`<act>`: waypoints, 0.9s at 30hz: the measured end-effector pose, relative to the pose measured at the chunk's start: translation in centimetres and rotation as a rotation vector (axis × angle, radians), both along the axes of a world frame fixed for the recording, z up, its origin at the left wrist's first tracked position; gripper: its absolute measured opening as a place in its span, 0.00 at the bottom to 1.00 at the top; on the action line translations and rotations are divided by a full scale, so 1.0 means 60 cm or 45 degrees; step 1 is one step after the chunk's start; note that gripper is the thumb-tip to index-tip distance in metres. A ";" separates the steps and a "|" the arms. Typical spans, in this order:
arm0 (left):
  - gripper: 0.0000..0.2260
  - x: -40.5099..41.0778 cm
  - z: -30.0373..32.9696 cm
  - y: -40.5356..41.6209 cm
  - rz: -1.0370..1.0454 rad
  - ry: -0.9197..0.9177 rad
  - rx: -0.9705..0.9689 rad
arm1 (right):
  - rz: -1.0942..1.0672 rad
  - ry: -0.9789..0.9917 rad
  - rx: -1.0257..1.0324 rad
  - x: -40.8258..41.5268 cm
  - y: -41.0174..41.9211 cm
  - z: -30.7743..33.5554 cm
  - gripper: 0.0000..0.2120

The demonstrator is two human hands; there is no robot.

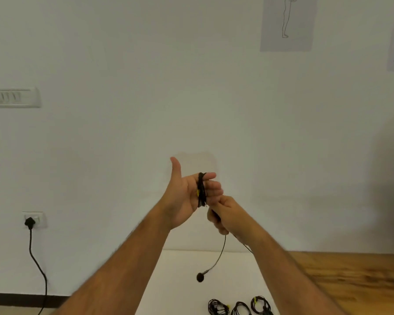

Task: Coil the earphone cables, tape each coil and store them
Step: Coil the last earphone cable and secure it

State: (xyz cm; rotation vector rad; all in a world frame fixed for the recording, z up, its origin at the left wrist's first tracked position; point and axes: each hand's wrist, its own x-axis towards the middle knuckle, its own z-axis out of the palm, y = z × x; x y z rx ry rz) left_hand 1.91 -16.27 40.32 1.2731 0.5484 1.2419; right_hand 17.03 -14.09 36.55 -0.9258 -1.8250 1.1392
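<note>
The black earphone cable (pixel 202 189) is wound around the extended fingers of the left hand (pixel 187 196), thumb up; the right hand (pixel 225 214) grips its dangling tail, earbud (pixel 200 277) hanging. Three coiled cables (pixel 239 308) lie on the white sheet (pixel 180 280) below.

A: Where is the cable (pixel 202 189) now?

B: It is black and thin, wound in several tight loops around the fingers of the left hand (pixel 187 196), which is raised with the palm showing. A small yellow piece shows on the loops.

A: And the free end?

B: It passes through the right hand (pixel 225 214) and hangs below it, with a dark earbud (pixel 200 277) at the tip.

A: Any others?

B: Three black coils (pixel 239 309) lie side by side on the white sheet (pixel 182 280), near the bottom edge; some show a yellow bit.
</note>
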 end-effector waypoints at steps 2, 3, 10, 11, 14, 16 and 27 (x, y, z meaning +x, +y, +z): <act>0.48 -0.002 -0.005 0.007 0.067 -0.103 -0.012 | 0.021 -0.122 -0.011 -0.003 -0.011 -0.006 0.14; 0.48 -0.004 -0.006 0.010 0.118 -0.146 -0.016 | 0.055 -0.211 -0.018 -0.003 -0.015 -0.007 0.13; 0.40 -0.006 -0.032 -0.003 0.425 0.925 0.207 | -0.006 -0.699 0.357 0.020 -0.038 0.051 0.09; 0.40 -0.001 -0.034 -0.010 0.362 1.043 0.222 | -0.033 -0.690 0.425 0.024 -0.036 0.063 0.09; 0.40 0.010 -0.034 -0.019 0.248 1.088 0.124 | -0.099 -0.544 0.521 0.038 -0.022 0.083 0.07; 0.33 0.013 -0.031 -0.026 0.156 0.872 0.001 | -0.099 -0.346 0.486 0.048 -0.010 0.081 0.05; 0.15 0.042 -0.052 -0.018 0.187 -0.161 -0.134 | 0.014 0.534 -0.119 0.008 -0.012 -0.044 0.15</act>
